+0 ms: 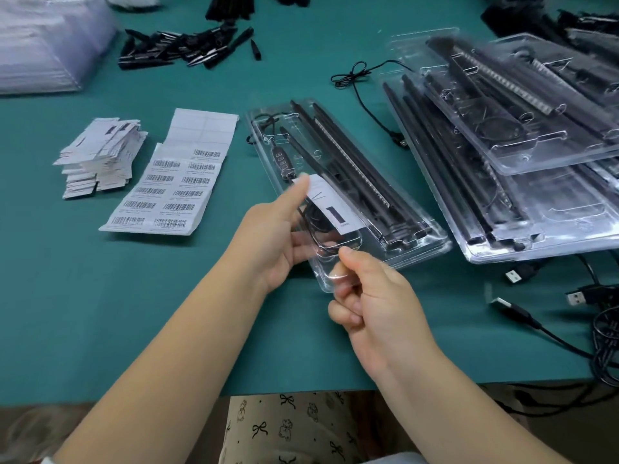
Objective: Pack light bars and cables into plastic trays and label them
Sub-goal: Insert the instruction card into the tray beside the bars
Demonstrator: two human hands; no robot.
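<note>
The flat tabletop [100, 313] is covered in plain teal-green. On it, the long clear plastic tray [432, 244] is colourless and glints white along its edges; the slim light bars [351, 162] inside are matt black, one showing a row of pale dots. A white paper card [330, 204] in the tray carries a bold black mark and thin black strokes. The folded white label sheet [174, 185] is printed with black barcodes in two columns, its far end blank. The loose USB cables [522, 316] are black with silver plugs. The cream cloth [284, 426] below the table edge bears small black bows and bear outlines.
</note>
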